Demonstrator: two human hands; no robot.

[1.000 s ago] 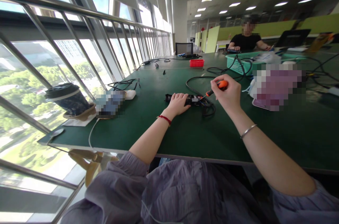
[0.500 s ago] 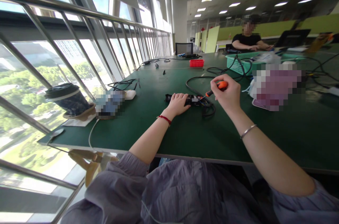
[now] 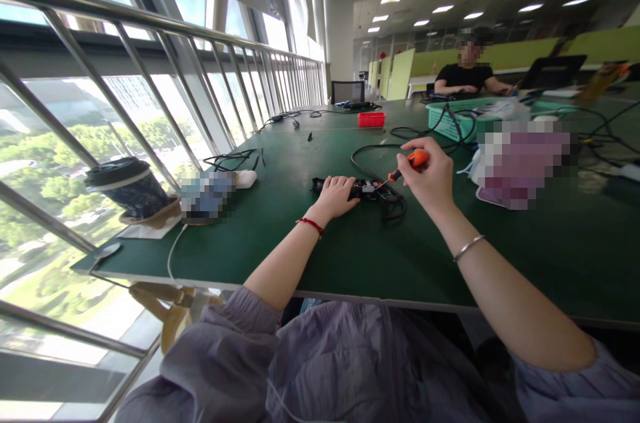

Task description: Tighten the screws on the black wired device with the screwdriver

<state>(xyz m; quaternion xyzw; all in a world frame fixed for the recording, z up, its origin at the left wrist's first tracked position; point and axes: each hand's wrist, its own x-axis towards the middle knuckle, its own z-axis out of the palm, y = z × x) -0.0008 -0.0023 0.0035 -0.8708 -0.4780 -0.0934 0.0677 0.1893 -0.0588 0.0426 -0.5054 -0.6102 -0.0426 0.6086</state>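
Note:
A long black device (image 3: pixel 369 190) lies on the green table, its right part open with small wires and inner parts showing. Over its left half my left hand (image 3: pixel 338 196) is closed, fingers across the top, pressing it to the table. My right hand (image 3: pixel 431 168) grips a screwdriver (image 3: pixel 413 159) by its orange and black handle. The thin shaft slants down to the left into the open part of the device; its exact tip is too small to make out. A black cable (image 3: pixel 397 213) curls from the device's right end.
Farther back are a red bin (image 3: pixel 371 119) and a green basket (image 3: pixel 453 118) with cables over it. A pink package (image 3: pixel 523 160) lies to the right. At left stand a lidded cup (image 3: pixel 129 190) and a phone (image 3: pixel 207 196). A person (image 3: pixel 470 76) sits across the table.
My right hand has shifted slightly on the screwdriver, and its handle has turned and moved a little left. My left hand and the device stay put. The person's hand opposite has moved left.

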